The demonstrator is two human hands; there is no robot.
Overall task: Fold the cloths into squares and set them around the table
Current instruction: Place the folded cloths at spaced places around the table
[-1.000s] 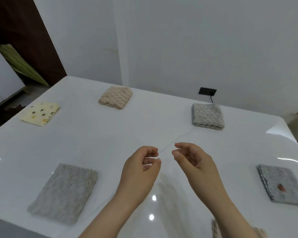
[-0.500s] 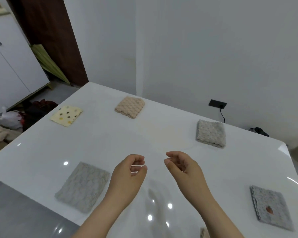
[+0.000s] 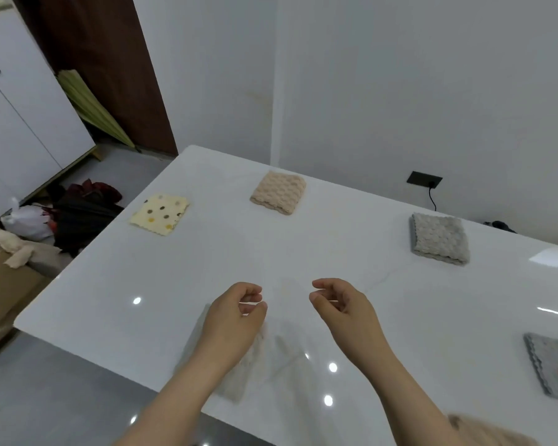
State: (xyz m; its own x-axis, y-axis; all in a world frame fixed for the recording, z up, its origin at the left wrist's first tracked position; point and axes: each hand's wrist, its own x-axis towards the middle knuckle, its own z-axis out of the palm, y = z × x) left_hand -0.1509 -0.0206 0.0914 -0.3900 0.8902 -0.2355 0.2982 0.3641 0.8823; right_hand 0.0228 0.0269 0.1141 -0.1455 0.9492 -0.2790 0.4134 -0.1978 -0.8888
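Cloths folded into squares lie spread round the white tabletop (image 3: 306,252), none of them shifted from half a second ago. What has changed is the angle: more of the white cupboard (image 3: 23,123) and the clutter on the floor to the left is in sight.

A yellow dotted cloth (image 3: 159,214) sits near the far left corner. A beige cloth (image 3: 278,193) lies along the far edge, and a grey cloth (image 3: 438,238) further right, below the wall socket (image 3: 424,179). A darker grey cloth with a red mark (image 3: 553,365) is at the right edge. The near grey cloth (image 3: 236,387) was clear to the left of the arms before. Now it shows blurred beneath the left wrist and forearm, close to the near edge; I cannot tell whether the arm touches it.

The left hand (image 3: 236,313) and the right hand (image 3: 342,304) have kept the same pose. They are held side by side over the middle of the tabletop with a gap between them. On each, the fingers are loosely curled in toward the thumb, and neither grips anything nor touches a cloth.
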